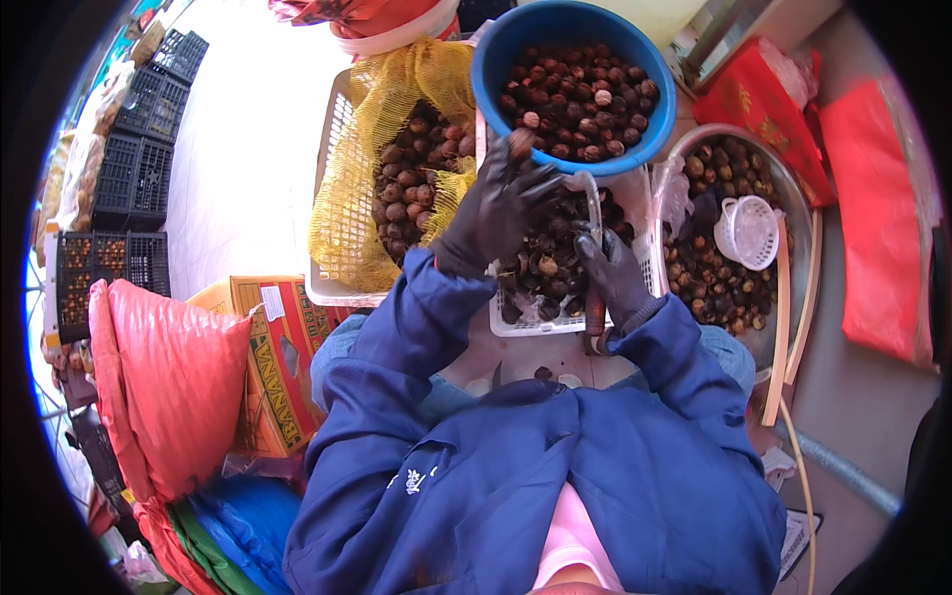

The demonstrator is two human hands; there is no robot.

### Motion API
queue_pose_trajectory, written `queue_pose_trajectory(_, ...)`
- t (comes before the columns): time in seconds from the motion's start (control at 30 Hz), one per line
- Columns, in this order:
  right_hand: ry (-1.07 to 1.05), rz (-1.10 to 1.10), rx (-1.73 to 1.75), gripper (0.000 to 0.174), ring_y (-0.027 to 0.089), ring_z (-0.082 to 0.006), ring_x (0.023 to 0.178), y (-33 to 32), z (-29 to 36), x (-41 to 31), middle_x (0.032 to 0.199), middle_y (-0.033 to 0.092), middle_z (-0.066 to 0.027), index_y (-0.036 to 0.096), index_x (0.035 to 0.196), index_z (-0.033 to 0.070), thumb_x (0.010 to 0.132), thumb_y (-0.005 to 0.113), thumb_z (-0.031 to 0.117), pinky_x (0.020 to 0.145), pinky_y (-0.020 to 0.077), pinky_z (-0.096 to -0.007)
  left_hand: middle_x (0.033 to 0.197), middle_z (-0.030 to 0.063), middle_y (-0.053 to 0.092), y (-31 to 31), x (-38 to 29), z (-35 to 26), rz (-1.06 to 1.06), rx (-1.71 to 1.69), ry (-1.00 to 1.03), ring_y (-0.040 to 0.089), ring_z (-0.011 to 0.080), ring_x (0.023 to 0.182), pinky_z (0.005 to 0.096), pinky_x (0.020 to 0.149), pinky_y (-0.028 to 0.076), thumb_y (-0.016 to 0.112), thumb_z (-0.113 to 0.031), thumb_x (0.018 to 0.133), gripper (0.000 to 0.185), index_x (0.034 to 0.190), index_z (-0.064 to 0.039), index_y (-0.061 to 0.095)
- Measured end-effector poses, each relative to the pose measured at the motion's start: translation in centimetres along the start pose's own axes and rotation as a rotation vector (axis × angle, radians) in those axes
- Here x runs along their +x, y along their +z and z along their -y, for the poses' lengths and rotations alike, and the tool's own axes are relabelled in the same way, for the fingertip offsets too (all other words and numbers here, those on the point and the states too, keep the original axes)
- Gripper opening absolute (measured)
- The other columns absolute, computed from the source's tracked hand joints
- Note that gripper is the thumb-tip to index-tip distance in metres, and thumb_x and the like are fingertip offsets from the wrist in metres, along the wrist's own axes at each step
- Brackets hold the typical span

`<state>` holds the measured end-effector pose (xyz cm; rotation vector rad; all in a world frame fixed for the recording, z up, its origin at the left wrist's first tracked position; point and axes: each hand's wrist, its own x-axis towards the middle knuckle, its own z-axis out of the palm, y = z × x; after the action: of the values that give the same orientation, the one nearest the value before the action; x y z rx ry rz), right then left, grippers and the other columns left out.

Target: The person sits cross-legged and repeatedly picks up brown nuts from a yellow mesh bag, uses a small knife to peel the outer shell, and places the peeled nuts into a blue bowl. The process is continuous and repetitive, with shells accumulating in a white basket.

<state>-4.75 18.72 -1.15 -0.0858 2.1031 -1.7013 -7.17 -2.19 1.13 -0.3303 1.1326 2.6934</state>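
My left hand [500, 208], in a dark glove, is raised beside the near left rim of the blue plastic basin [664, 111]; its fingers are blurred, and a brown nut [522, 141] shows at their tips. Whether they grip the nut is unclear. My right hand [611, 275], also gloved, holds a curved-blade knife [594, 297] with a brown handle, blade pointing up and away from me. Below both hands stands a white plastic basket [547, 327] with dark husks [547, 286]. Brown walnut-like nuts [587, 104] fill much of the basin.
At left, a white crate [357, 299] holds dark round fruits [405, 201] under yellow netting [342, 245]. At right, a metal basin [799, 193] holds more fruits and a small white basket [746, 232]. A banana carton [275, 364] and a red sack [175, 379] stand nearer left.
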Motion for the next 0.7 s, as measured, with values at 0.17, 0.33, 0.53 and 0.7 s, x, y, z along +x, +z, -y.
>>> queue_pose_trajectory(0.17, 0.076, 0.092, 0.014, 0.042, 0.059, -0.0133, 0.091, -0.3, -1.0, 0.2, 0.108, 0.063, -0.0095, 0.053, 0.122, 0.000, 0.096, 0.056, 0.033, 0.080, 0.0480, -0.0292, 0.135, 0.0227, 0.045, 0.6, 2.5, -8.3, -0.035, -0.093, 0.139, 0.049, 0.0311, 0.123, 0.0435, 0.104, 0.039, 0.039, -0.054, 0.097, 0.070, 0.141, -0.001, 0.032)
queue_pose_trajectory(0.33, 0.163, 0.172, 0.123, 0.055, 0.060, -0.0197, 0.112, 0.4, 1.6, -0.2, 0.122, 0.056, -0.0140, 0.038, 0.136, -0.008, 0.099, 0.052, 0.030, 0.093, 0.0450, -0.0307, 0.119, 0.0188, 0.054, -18.7, 4.1, -10.4, -0.260, 0.554, 0.098, 0.053, 0.0305, 0.110, 0.0416, 0.093, 0.041, 0.041, -0.037, 0.097, 0.045, 0.125, -0.001, 0.045)
queue_pose_trajectory(0.53, 0.302, 0.209, 0.166, 0.048, 0.059, -0.0197, 0.112, 1.1, 0.4, 0.6, 0.126, 0.055, -0.0140, 0.041, 0.135, -0.005, 0.100, 0.049, 0.027, 0.098, 0.0420, -0.0306, 0.098, 0.0164, 0.069, -33.0, -1.8, -2.4, -0.608, 1.354, -0.570, 0.065, 0.0301, 0.091, 0.0377, 0.077, 0.050, 0.065, -0.026, 0.083, 0.036, 0.107, 0.001, 0.066)
queue_pose_trajectory(0.7, 0.460, 0.277, 0.066, 0.045, 0.062, -0.0181, 0.102, 1.7, 2.0, 1.4, 0.118, 0.062, -0.0148, 0.044, 0.135, -0.001, 0.100, 0.047, 0.027, 0.092, 0.0456, -0.0290, 0.123, 0.0169, 0.061, -30.0, -0.6, 3.4, -0.361, 1.459, -0.531, 0.057, 0.0293, 0.114, 0.0366, 0.097, 0.043, 0.069, -0.032, 0.079, 0.053, 0.125, -0.007, 0.059)
